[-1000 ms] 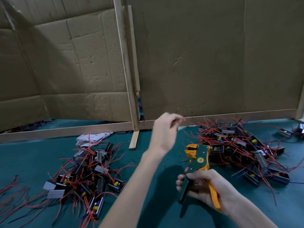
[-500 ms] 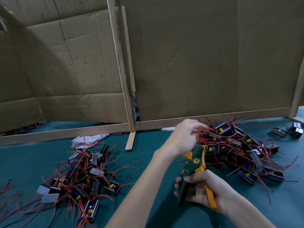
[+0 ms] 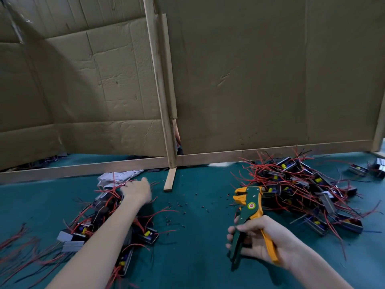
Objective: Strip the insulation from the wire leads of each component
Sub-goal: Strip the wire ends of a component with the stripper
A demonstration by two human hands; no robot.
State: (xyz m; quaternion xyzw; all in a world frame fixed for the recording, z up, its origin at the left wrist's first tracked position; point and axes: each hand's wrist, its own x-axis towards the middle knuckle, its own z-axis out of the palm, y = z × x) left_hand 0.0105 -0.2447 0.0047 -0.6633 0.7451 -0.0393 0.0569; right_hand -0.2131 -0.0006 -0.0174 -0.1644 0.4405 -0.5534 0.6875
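A green and orange wire stripper [image 3: 250, 207] stands upright in my right hand [image 3: 260, 240], which grips its handles; the jaws hold nothing. To its right lies a pile of black components with red wire leads [image 3: 302, 190]. A second pile of the same components [image 3: 100, 222] lies on the left. My left hand [image 3: 136, 191] rests palm down on the far end of that left pile, its fingers among the red wires. What the fingers hold is hidden.
Green mat [image 3: 198, 247] covers the table. A cardboard partition with a wooden frame [image 3: 170, 122] closes off the back. A small wooden block [image 3: 169, 182], crumpled white paper [image 3: 118, 177], insulation bits [image 3: 179, 205], loose red wires [image 3: 18, 247] and stray components [image 3: 358, 170] lie around.
My left hand has swung from the right pile, across the stripper, over to the left pile. My right hand has kept hold of the stripper in about the same place.
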